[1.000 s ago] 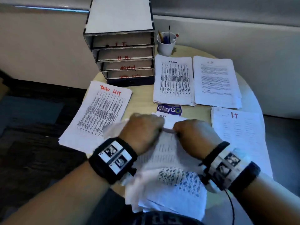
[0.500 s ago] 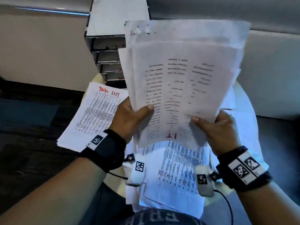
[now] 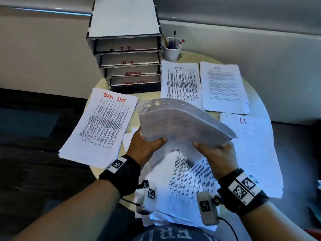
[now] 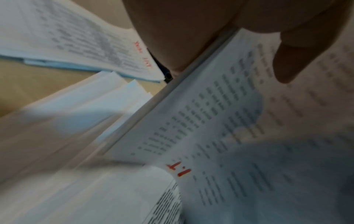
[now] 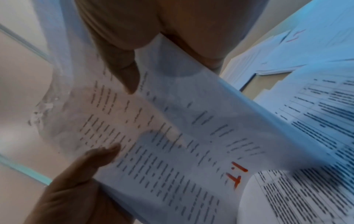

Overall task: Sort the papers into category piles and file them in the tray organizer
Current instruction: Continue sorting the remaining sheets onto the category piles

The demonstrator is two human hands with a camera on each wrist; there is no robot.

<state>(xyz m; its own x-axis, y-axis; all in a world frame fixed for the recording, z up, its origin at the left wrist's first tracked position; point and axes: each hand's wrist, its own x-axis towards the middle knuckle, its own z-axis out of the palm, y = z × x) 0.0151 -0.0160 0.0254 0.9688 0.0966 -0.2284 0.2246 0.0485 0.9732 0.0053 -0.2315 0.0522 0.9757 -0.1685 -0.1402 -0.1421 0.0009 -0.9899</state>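
1. At frame centre, the left hand (image 3: pixel 145 149) and right hand (image 3: pixel 216 156) each clamp thumb over fingers on a bent white sheaf of printed papers marked "I.T" (image 3: pixel 180 126), raised above the table.
2. Upper centre, the grey four-drawer tray organizer (image 3: pixel 128 49) shows red labels; what lies inside is not visible.
3. The white cup (image 3: pixel 171 50) to its right holds pens.

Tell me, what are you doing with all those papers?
A person is sorting papers on a round table. Both hands, the left hand and the right hand, hold up a stapled bundle marked "I.T" in red. Sorted piles lie around: Tasks List pile, Admin pile, H.R pile and I.T pile. The tray organizer with labelled trays stands at the back; no papers can be made out in its trays.
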